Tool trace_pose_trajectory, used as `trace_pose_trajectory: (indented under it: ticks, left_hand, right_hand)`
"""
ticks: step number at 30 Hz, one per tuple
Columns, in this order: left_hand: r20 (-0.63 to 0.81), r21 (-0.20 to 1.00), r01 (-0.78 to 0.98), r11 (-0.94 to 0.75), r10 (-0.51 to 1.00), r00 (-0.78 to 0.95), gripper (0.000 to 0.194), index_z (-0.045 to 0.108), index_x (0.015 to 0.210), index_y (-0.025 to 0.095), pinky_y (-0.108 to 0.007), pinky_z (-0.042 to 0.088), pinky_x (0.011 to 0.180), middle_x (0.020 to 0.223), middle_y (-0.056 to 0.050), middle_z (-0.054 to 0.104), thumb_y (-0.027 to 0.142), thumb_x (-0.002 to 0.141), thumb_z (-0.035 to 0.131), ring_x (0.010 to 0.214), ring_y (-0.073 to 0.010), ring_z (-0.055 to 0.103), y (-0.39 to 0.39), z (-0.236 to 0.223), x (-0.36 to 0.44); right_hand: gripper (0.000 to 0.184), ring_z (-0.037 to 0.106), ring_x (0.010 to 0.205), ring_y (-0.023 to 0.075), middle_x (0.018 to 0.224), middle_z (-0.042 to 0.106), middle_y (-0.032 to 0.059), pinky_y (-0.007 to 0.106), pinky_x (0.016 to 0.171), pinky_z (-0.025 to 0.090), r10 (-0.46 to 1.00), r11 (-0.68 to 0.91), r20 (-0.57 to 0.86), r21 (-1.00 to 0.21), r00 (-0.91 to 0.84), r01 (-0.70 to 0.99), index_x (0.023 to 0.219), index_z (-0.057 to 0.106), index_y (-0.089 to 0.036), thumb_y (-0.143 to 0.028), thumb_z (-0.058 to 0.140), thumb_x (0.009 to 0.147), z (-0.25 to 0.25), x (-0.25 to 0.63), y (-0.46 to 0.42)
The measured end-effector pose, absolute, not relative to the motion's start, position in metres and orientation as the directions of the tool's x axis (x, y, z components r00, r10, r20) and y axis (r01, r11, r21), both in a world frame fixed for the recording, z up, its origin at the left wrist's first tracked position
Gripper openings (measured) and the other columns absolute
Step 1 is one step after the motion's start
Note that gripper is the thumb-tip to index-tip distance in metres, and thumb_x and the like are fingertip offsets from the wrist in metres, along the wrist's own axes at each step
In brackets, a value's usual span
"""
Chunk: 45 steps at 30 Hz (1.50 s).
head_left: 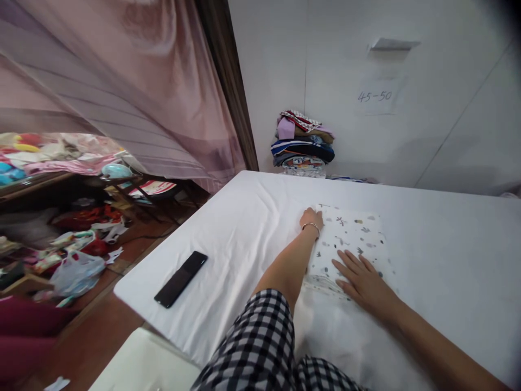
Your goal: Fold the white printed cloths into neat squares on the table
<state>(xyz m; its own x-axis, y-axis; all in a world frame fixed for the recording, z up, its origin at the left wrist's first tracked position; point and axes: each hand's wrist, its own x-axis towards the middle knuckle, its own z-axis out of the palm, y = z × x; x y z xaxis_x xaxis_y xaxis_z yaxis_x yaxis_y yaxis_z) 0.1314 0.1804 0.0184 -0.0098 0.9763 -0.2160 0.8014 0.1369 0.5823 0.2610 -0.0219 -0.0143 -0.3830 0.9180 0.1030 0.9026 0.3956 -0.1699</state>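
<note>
A white cloth (345, 233) printed with small dark and grey motifs lies folded into a rough rectangle on the white table. Its near edge shows several layers. My left hand (311, 218), with a bracelet at the wrist, is closed at the cloth's far left corner, its fingers curled on the edge and partly hidden. Over the near right part of the cloth, my right hand (362, 279) rests flat with its fingers spread, holding nothing.
A black phone (181, 279) lies on the wrinkled white table cover (240, 233) at left. Stacked folded clothes (303, 144) stand behind the table's far edge, against the wall. A pink curtain (163, 81) hangs at left, above a cluttered floor with a plastic bag (77, 271).
</note>
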Motion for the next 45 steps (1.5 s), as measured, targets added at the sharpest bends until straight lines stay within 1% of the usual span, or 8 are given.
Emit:
trace_pose_trajectory:
  ticks: [4,8,10,13,22,28,38,45]
  left_hand:
    - [-0.102,0.577,0.815,0.044,0.995,0.018,0.047,0.047,0.126,0.015,-0.037,0.042,0.096,0.133,-0.016,0.050,0.045,0.089,0.046,0.120,-0.0269,0.050,0.179,0.028,0.137]
    - [0.134,0.475,0.825,-0.307,0.952,0.277,0.056,0.037,0.137,0.018,-0.044,0.023,0.112,0.150,-0.011,0.032,0.049,0.090,0.039,0.138,-0.0277,0.024,0.169,0.023,0.146]
    - [0.096,0.417,0.815,-0.402,0.911,0.400,0.060,0.034,0.140,0.020,-0.047,0.011,0.115,0.154,-0.008,0.022,0.053,0.090,0.035,0.143,-0.0264,0.012,0.163,0.014,0.148]
    - [-0.012,0.393,0.835,-0.385,0.906,0.424,0.063,0.031,0.143,0.021,-0.051,0.005,0.115,0.156,-0.006,0.015,0.056,0.090,0.029,0.144,-0.0250,0.005,0.160,0.001,0.146]
    - [-0.111,0.361,0.851,-0.381,0.889,0.445,0.073,0.028,0.143,0.021,-0.054,0.007,0.114,0.157,-0.006,0.010,0.066,0.086,0.022,0.144,-0.0259,0.001,0.153,0.026,0.142]
    - [-0.053,0.254,0.734,-0.630,0.748,0.661,0.071,0.030,0.142,0.020,-0.049,0.008,0.116,0.155,-0.007,0.018,0.065,0.088,0.020,0.144,-0.0246,0.009,0.095,0.019,0.120]
    - [0.021,0.265,0.715,-0.646,0.746,0.666,0.062,0.040,0.136,0.018,-0.053,0.008,0.115,0.152,-0.009,0.027,0.059,0.091,0.026,0.143,-0.0263,0.012,0.077,0.015,0.099]
    - [0.035,0.412,0.709,-0.572,0.788,0.615,0.056,0.035,0.139,0.028,-0.057,0.013,0.113,0.154,-0.002,0.023,0.057,0.091,0.033,0.143,-0.0245,0.010,0.069,0.000,0.072]
  right_hand:
    - [0.054,0.020,0.140,0.0248,0.151,0.030,0.0034,0.052,0.112,0.020,0.921,0.390,0.094,-0.178,-0.378,0.904,0.141,0.041,-0.030,-0.054,0.030,0.093,-0.013,0.260,-0.022]
    - [0.056,0.018,0.141,0.0246,0.152,0.027,0.0042,0.052,0.112,0.019,0.921,0.390,0.074,-0.176,-0.383,0.904,0.142,0.040,-0.028,-0.054,0.029,0.094,-0.012,0.260,-0.022]
    - [0.056,0.017,0.141,0.0242,0.153,0.025,0.0040,0.051,0.113,0.018,0.920,0.393,0.074,-0.174,-0.386,0.903,0.142,0.039,-0.028,-0.054,0.028,0.094,-0.012,0.260,-0.023]
    - [0.056,0.016,0.141,0.0239,0.153,0.023,0.0040,0.051,0.113,0.017,0.920,0.392,0.074,-0.169,-0.385,0.904,0.143,0.038,-0.028,-0.053,0.027,0.094,-0.013,0.260,-0.022]
    - [0.056,0.019,0.141,0.0259,0.152,0.027,0.0069,0.052,0.111,0.020,0.920,0.392,0.085,-0.169,-0.383,0.904,0.142,0.040,-0.025,-0.053,0.027,0.095,-0.012,0.257,-0.020]
    - [0.054,0.024,0.139,0.0267,0.149,0.036,0.0082,0.054,0.111,0.020,0.911,0.412,0.095,-0.191,-0.401,0.891,0.142,0.039,-0.026,-0.050,0.028,0.095,-0.007,0.255,-0.021]
    - [0.054,0.025,0.139,0.0287,0.149,0.035,0.0057,0.057,0.109,0.022,0.904,0.408,0.028,-0.356,-0.427,0.841,0.138,0.045,-0.032,-0.056,0.032,0.092,0.008,0.269,-0.015]
    - [0.056,0.017,0.141,0.0280,0.152,0.028,0.0062,0.057,0.109,0.021,0.992,0.118,0.071,-0.263,-0.103,0.957,0.139,0.043,-0.026,-0.053,0.029,0.092,-0.011,0.303,-0.019]
